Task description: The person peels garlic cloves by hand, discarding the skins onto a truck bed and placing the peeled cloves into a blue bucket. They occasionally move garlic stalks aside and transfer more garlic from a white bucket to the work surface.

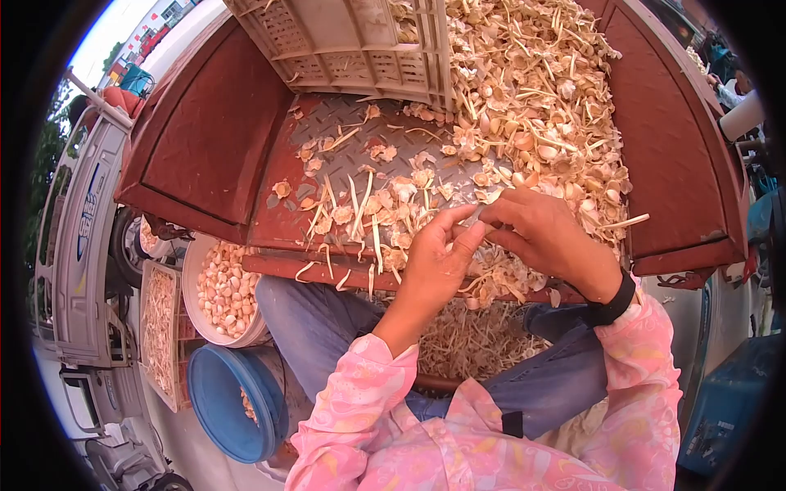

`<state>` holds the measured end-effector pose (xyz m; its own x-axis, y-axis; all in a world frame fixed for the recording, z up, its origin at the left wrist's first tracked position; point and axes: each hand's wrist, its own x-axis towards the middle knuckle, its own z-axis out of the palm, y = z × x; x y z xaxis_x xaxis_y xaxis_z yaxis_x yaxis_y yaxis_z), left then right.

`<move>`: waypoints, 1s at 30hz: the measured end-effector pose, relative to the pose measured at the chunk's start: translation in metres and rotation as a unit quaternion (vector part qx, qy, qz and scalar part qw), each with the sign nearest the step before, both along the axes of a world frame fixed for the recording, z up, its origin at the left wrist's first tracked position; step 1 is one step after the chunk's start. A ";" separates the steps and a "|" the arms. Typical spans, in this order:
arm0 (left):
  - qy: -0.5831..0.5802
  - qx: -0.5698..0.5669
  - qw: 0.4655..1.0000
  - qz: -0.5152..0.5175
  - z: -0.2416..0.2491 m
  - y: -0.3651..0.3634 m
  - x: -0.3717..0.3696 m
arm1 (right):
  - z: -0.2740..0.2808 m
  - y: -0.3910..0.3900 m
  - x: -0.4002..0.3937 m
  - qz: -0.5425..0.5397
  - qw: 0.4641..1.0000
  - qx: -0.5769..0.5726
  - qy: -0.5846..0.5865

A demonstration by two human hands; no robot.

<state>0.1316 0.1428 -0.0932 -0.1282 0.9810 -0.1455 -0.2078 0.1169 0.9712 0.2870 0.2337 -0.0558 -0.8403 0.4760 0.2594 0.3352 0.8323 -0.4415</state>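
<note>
My left hand [436,252] and my right hand [540,231] meet over the front edge of the red metal cart bed [282,214]. Thumb and fingers are pinched together on both, around something small and pale that the fingertips mostly hide. Behind and beside them spreads a heap of garlic cloves, dry skins and stalks [536,98]. Loose stalks [358,204] and bits of skin lie on the tread plate to the left of my hands. More skins hang over the bed's edge just below my fingers.
A pale plastic crate [344,49] stands tilted on the bed at the back. Down on the left are a white bucket of garlic cloves [227,290], a blue bucket [217,401] and a crate of garlic [158,327]. A grey vehicle [90,237] stands farther left. Stalks [467,340] cover the ground between my legs.
</note>
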 end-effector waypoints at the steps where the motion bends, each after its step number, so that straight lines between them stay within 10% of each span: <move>1: 0.022 0.020 1.000 -0.005 -0.004 0.001 0.000 | 0.000 -0.001 -0.002 0.006 1.000 -0.004 0.007; 6: 0.104 0.051 0.993 0.025 -0.012 0.000 0.001 | -0.010 -0.006 -0.008 -0.014 0.995 -0.074 0.060; 16: -0.373 -0.059 0.926 0.028 -0.003 -0.017 -0.010 | -0.008 -0.008 -0.004 -0.144 0.970 0.193 -0.045; 21: -0.491 -0.050 0.869 0.031 0.015 -0.042 -0.044 | -0.005 0.005 0.004 -0.146 0.985 0.081 -0.041; 30: -0.324 0.127 0.895 0.278 0.021 -0.147 -0.295 | -0.013 0.004 -0.006 -0.052 0.994 0.005 -0.099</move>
